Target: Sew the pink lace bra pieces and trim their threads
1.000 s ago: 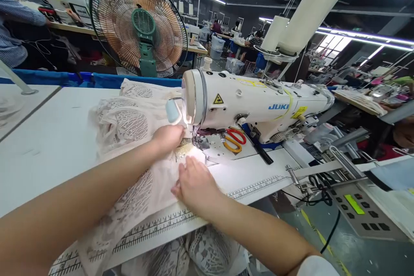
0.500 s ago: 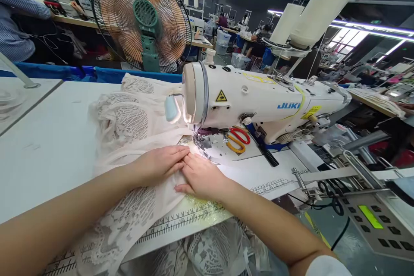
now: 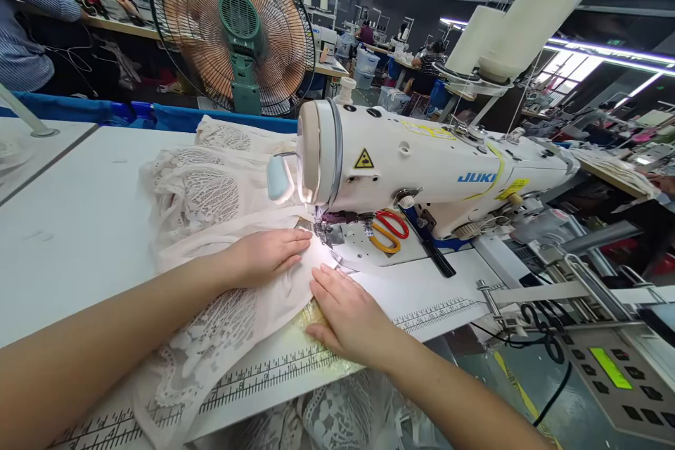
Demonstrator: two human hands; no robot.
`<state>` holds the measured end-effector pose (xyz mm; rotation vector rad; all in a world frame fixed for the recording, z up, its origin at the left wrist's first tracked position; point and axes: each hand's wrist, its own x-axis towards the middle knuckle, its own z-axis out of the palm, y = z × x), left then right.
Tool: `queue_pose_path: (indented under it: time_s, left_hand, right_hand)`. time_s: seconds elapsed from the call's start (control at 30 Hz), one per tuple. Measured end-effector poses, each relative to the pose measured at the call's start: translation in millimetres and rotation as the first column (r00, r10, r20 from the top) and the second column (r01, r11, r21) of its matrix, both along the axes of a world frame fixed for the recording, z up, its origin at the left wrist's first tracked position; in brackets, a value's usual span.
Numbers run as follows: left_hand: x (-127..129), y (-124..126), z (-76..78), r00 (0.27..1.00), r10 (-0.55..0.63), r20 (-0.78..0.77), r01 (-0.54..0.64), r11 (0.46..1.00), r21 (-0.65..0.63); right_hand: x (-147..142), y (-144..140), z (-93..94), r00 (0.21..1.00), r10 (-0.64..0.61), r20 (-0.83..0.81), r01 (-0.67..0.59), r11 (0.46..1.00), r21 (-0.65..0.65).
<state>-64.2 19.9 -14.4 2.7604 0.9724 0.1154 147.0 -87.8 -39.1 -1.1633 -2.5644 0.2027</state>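
A pale pink lace garment lies spread on the white sewing table and runs under the presser foot of a white JUKI sewing machine. My left hand lies flat on the cloth just left of the needle, fingers together and pointing at the foot. My right hand presses palm down on the cloth's edge in front of the needle, over a yellowish lace strip. Neither hand grips anything.
Red and orange scissors lie on the machine bed. A large fan stands behind the table. White thread cones rise at the right. A control panel sits lower right. A person in a striped shirt works far left.
My right hand has slid back toward me along the cloth's edge, away from the left hand. My left hand stays flat by the presser foot. The view has shifted slightly.
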Motion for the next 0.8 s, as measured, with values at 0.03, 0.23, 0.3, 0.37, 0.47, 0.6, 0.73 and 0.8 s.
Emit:
queue_pose_path:
  time_s: [0.03, 0.23, 0.3, 0.37, 0.47, 0.6, 0.73, 0.8]
  left_hand:
    - [0.2, 0.9, 0.2, 1.000, -0.002, -0.004, 0.002, 1.000, -0.004]
    - [0.5, 1.1, 1.6, 0.999, -0.006, -0.032, 0.006, 1.000, 0.006]
    - [-0.4, 0.2, 0.7, 1.000, -0.018, -0.016, 0.018, 0.999, 0.040]
    - [-1.5, 0.1, -0.4, 1.000, -0.026, -0.011, 0.026, 0.998, 0.049]
    - [-2.8, 1.6, -1.3, 0.999, -0.030, -0.013, 0.031, 0.999, 0.031]
    - [-4.0, 4.5, -1.2, 0.999, -0.032, -0.020, 0.032, 0.999, -0.002]
    - [-4.8, 6.6, -0.4, 0.999, -0.039, -0.007, 0.039, 0.999, -0.026]
    - [-4.7, 7.2, 0.5, 0.999, -0.043, -0.002, 0.043, 0.999, -0.022]
  right_hand:
    - [0.0, 0.2, 0.2, 1.000, -0.002, -0.002, 0.002, 1.000, -0.001]
    - [1.2, -0.2, 0.7, 1.000, 0.002, -0.014, -0.002, 1.000, 0.002]
    - [1.9, -0.4, -0.1, 1.000, 0.002, -0.029, -0.002, 1.000, 0.015]
    - [2.9, -0.6, -0.7, 0.998, -0.008, -0.055, 0.011, 0.999, 0.043]
    - [4.7, -1.2, -0.6, 0.995, -0.040, -0.096, 0.049, 0.994, 0.092]
    - [6.0, -1.7, 0.4, 0.991, -0.046, -0.124, 0.062, 0.990, 0.126]
    - [5.4, -1.0, 0.6, 0.991, -0.037, -0.126, 0.052, 0.992, 0.117]
    - [5.2, -0.5, 0.9, 0.992, -0.031, -0.122, 0.045, 0.992, 0.114]
